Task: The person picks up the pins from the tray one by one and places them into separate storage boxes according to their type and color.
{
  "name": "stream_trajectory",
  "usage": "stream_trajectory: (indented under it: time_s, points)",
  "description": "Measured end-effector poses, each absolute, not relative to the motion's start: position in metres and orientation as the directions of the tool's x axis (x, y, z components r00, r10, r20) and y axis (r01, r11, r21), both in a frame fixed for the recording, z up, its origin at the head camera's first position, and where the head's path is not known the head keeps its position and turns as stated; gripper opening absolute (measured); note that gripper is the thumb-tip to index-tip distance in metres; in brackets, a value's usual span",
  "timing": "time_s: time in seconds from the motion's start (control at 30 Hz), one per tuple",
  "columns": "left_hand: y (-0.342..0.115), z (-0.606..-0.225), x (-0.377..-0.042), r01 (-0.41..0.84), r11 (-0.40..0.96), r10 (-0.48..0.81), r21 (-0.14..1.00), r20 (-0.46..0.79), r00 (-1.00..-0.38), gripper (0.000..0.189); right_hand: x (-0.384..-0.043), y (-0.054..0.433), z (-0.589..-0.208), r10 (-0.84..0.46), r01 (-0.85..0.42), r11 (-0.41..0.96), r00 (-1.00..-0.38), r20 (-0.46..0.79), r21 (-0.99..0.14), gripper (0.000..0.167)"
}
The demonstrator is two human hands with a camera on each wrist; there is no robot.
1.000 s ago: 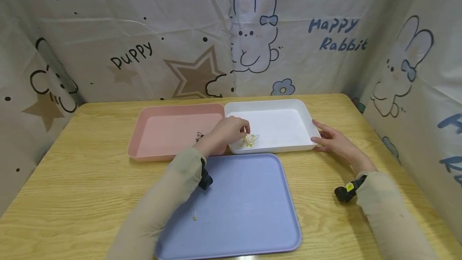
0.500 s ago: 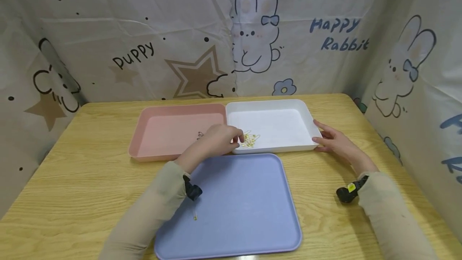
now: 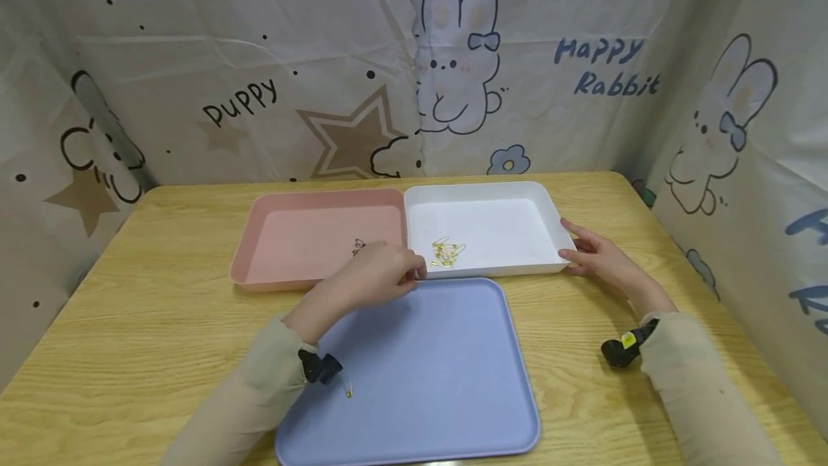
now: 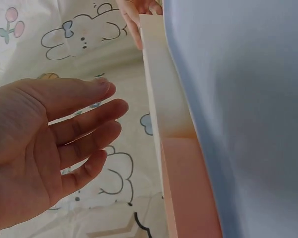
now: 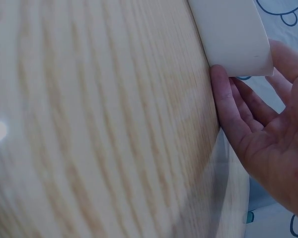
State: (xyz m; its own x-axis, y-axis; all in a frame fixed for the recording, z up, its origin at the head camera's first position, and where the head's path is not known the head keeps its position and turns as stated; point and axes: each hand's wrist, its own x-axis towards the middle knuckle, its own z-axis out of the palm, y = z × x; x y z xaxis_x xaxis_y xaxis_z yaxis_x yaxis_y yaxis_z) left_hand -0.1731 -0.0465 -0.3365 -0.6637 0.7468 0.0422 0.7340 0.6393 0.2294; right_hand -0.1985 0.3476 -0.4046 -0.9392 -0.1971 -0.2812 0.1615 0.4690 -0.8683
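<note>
My left hand (image 3: 387, 273) hovers over the far edge of the blue tray (image 3: 446, 380), its fingers loosely bent and holding nothing in the left wrist view. Just right of it, several gold safety pins (image 3: 446, 253) lie in a heap in the white tray (image 3: 498, 229). The pink tray (image 3: 291, 229) holds a few small dark pins (image 3: 359, 245), partly hidden behind the left hand. One gold safety pin (image 3: 349, 390) lies on the blue tray, near the left wrist. My right hand (image 3: 601, 257) holds the white tray's right front corner, with a fingertip low against its wall.
Pink and white trays stand side by side at the back of the wooden table (image 3: 162, 293), with the blue tray in front. A printed cloth (image 3: 349, 56) hangs behind and along the sides. Black wrist cameras sit on both wrists.
My left hand has moved out of the white tray, leftward and toward me, uncovering the gold safety pins there. The right hand stays at the white tray's corner.
</note>
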Motion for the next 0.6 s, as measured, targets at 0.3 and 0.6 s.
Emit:
stream_trajectory:
  time_s: [0.3,0.6]
  points:
    - [-0.073,-0.337,-0.153,0.740,0.627,0.755,0.244,0.046,-0.654,0.011,-0.198,0.347,-0.405,-0.187,0.171,0.474,-0.939,-0.289,-0.864,0.079]
    - [-0.095,-0.340,-0.143,0.736,0.616,0.758,0.282,0.044,-0.651,0.011,-0.198,0.346,-0.404,-0.197,0.162,0.473,-0.938,-0.283,-0.866,0.077]
